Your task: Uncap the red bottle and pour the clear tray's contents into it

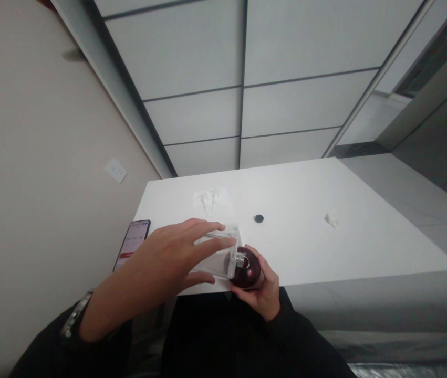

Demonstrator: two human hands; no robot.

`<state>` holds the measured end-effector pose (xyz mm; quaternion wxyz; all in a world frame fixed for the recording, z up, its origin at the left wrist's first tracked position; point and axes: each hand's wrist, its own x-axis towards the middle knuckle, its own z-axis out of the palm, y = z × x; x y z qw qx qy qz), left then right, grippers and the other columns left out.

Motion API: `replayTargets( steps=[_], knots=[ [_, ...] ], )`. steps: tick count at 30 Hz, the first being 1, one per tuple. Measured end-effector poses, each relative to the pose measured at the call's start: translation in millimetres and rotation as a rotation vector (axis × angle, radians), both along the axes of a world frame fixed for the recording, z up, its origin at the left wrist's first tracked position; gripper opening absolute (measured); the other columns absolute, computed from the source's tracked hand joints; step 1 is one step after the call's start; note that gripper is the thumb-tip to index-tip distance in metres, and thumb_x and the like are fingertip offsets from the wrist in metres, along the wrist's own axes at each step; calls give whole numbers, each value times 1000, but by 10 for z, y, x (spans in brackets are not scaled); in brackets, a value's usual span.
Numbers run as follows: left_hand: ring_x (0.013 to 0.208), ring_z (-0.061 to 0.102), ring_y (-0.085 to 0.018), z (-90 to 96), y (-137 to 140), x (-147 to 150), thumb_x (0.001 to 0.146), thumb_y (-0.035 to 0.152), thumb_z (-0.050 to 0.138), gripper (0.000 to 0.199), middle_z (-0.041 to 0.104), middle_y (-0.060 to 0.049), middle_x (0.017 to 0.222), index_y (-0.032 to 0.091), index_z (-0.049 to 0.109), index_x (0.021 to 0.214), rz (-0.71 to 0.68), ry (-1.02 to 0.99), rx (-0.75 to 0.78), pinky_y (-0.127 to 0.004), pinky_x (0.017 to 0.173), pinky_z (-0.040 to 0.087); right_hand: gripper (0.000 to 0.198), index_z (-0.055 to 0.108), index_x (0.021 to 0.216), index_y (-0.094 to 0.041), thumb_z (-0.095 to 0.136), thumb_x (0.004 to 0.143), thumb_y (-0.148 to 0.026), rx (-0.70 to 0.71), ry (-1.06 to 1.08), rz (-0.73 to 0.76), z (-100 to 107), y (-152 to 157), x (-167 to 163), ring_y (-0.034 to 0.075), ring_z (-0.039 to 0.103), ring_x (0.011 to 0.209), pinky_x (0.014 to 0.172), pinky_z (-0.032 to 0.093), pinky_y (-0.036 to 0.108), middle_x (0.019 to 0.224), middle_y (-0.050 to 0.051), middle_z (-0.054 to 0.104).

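Note:
My left hand (184, 251) reaches across a clear rectangular container (223, 261), fingers along its top and thumb at its near side, holding it. The container's right end meets the neck of a dark red, round-shouldered bottle (250, 274). That bottle is tilted, its clear threaded neck uncapped and facing left. My right hand (267, 295) wraps around the bottle's body from the right at the table's front edge. Whether anything is inside the container is hard to tell. Beyond both hands lies a small round black cap (259, 218).
The white table (298, 199) stands before white panelled doors (199, 58). A phone (132, 242) showing a timer lies at its left edge. White tissue with small pale items (209, 201) lies behind the container, and a crumpled white wad (331, 219) sits to the right.

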<state>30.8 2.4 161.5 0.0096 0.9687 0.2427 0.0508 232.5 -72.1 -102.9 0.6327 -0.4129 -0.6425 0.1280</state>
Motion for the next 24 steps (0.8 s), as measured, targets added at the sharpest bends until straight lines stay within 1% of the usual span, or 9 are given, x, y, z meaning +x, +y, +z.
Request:
replayTargets(
  steps=[3,9,13,14,18,24],
  knots=[
    [129,69,-28,0,2,7,90,28,85,57,69,-9,143,28,60,141,0,4,-4,-40,101,62,106,30,165,-30,92,80,-36,-16,1,-1,3,-3,-2,40,67,133,106,61,61,152,18,62],
    [127,70,-30,24,1,21,87,27,88,60,69,-9,144,27,60,140,-10,15,10,-42,100,63,98,34,163,-29,89,84,-39,-12,21,2,25,-12,-7,38,67,134,107,62,59,152,17,62],
    [130,68,-29,40,-1,23,91,27,84,57,68,-10,145,27,59,142,-12,28,5,-41,103,62,95,38,160,-25,89,82,-43,-84,6,-5,19,-21,-6,39,68,132,107,61,60,148,19,64],
    [131,68,-29,42,-2,22,92,27,84,57,68,-10,145,27,59,143,-12,27,1,-41,103,62,96,37,161,-26,89,82,-44,-86,-2,-8,11,-21,-6,39,68,132,107,61,60,148,19,64],
    [132,67,-28,43,-4,18,93,27,82,57,68,-10,145,28,58,144,-14,19,-7,-41,105,61,102,29,165,-29,89,84,-44,-19,-7,-11,-31,-8,-8,39,67,134,107,61,60,149,18,63],
    [133,66,-30,43,-8,27,94,28,82,58,67,-10,146,27,56,145,-36,24,9,-43,107,59,104,29,165,-30,91,81,-41,-14,-8,-14,-25,-3,-8,40,67,134,107,61,61,151,18,62]
  ],
)
